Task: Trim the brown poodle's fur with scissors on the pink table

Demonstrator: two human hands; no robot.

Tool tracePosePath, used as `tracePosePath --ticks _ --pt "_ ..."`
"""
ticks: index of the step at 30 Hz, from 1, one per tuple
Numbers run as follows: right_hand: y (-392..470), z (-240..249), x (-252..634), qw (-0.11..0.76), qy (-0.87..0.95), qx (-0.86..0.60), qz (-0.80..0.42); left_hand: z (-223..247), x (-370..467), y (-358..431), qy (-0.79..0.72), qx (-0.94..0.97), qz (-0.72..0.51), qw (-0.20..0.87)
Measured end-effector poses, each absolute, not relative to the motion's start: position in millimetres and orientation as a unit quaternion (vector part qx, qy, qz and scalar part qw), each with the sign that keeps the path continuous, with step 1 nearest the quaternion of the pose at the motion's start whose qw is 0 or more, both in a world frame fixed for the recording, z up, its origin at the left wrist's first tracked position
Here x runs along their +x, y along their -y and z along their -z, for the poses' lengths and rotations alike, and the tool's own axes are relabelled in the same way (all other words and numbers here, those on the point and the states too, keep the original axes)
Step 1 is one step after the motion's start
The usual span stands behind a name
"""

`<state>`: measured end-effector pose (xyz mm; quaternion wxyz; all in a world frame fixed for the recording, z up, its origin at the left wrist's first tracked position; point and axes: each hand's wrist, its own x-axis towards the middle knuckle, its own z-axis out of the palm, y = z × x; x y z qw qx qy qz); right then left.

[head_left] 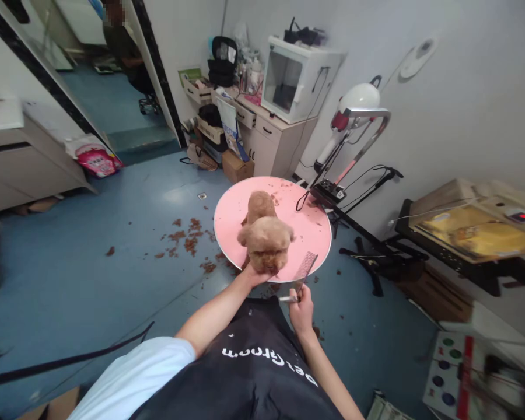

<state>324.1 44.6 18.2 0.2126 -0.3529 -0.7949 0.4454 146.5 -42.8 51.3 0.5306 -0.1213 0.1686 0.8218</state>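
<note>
A curly brown dog (266, 233) stands on a round pink table (227, 204), its head toward me. My left hand (256, 276) is cupped under the dog's chin, its fingers partly hidden by the muzzle. To the right of the dog's head, my right hand (303, 306) is closed around a metal comb (305, 266), its teeth pointing up over the table's near edge. A second metallic tool (288, 299) sticks out to the left from the same hand; its shape is hard to make out. Bits of brown fur lie on the tabletop.
A metal arm (367, 111) with a white dryer (359, 97) rises behind the table's right side. Cut fur (191, 236) litters the blue floor at left. A cabinet (280, 137) stands behind; a person (126, 46) sits beyond the doorway.
</note>
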Motion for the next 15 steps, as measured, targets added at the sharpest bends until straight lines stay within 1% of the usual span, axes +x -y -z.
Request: tracePosePath --ticks 3,5,7,9,12,13,15 --pt "-31.8 -22.5 317.7 0.184 0.688 -0.330 -0.620 -53.8 149.3 42.4 -0.165 -0.117 -0.828 0.523" --pt "-18.2 -30.3 309.9 0.136 0.606 -0.306 -0.721 -58.3 150.6 42.5 -0.179 -0.101 -0.831 0.517" --pt "-5.8 -38.9 305.3 0.081 0.560 -0.255 -0.784 -64.1 151.0 43.0 -0.178 -0.082 -0.830 0.522" --pt "1.1 -45.8 307.1 0.048 0.571 -0.183 -0.799 -69.7 151.0 44.3 -0.162 -0.069 -0.832 0.526" --pt "-0.9 -49.1 315.8 0.043 0.638 -0.097 -0.763 -73.3 151.1 47.5 -0.161 -0.069 -0.835 0.522" --pt "-3.4 -48.0 316.9 0.051 0.655 -0.100 -0.747 -72.4 151.2 48.7 -0.166 -0.071 -0.833 0.524" --pt "-8.1 -43.6 312.9 0.088 0.671 -0.158 -0.719 -67.4 151.3 51.1 -0.177 -0.075 -0.825 0.531"
